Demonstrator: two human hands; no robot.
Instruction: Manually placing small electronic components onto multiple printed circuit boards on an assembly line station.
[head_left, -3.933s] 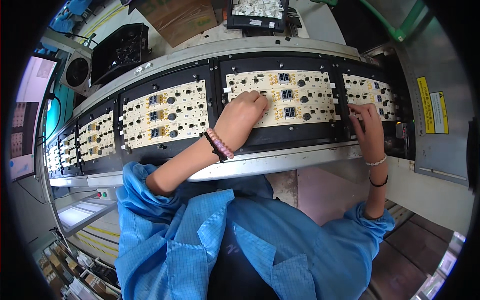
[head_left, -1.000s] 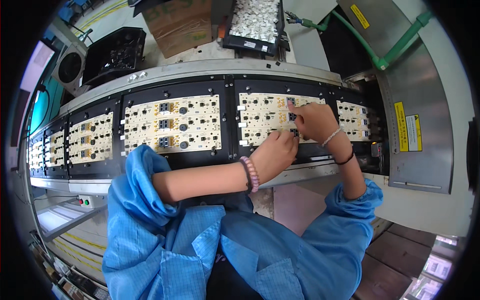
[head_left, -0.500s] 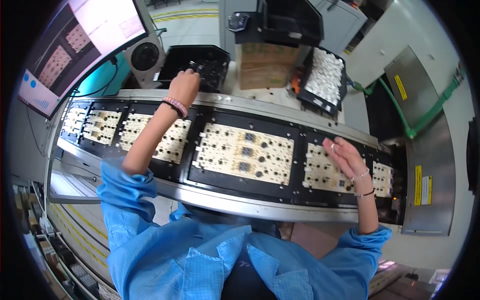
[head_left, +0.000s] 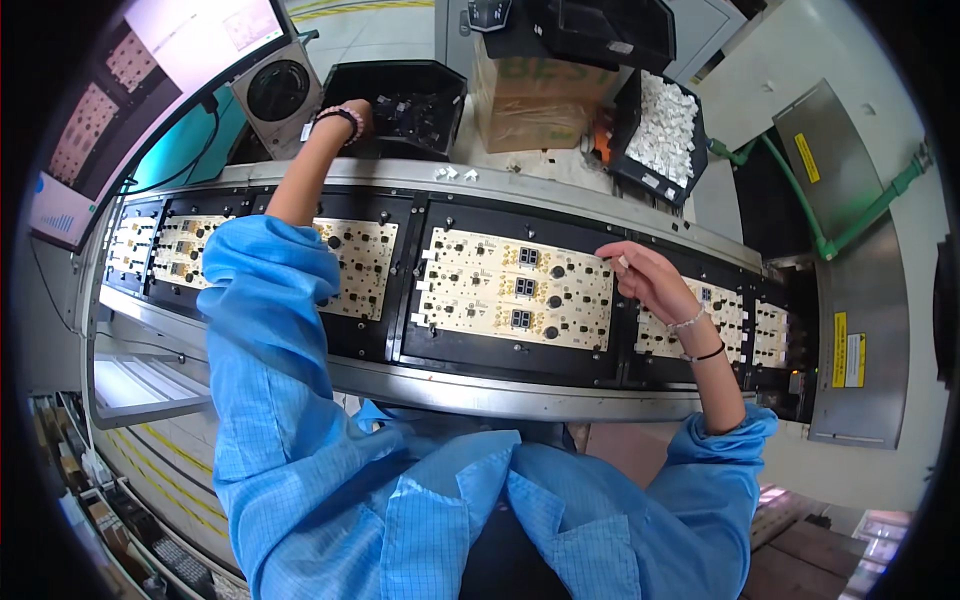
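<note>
Left hand (head_left: 358,112) is stretched far forward over the conveyor and is dipped into a black bin of dark parts (head_left: 415,110) behind the line; whether its fingers are closed on anything cannot be told, as they are hidden in the bin. To the far left, a monitor (head_left: 150,70) on a teal stand is seen, with a round grey speaker-like unit (head_left: 278,92) beside the bin. Cream circuit boards (head_left: 515,288) in black carriers are laid in a row along the curved metal-edged conveyor (head_left: 450,385). Behind the line, a cardboard box (head_left: 535,100) and a black tray of small white parts (head_left: 655,130) are set. Right hand (head_left: 650,280) is held over the seam between two boards, and a small white component (head_left: 622,263) is pinched between its fingertips. At the far right, a grey metal cabinet (head_left: 855,260) with yellow labels is seen.
</note>
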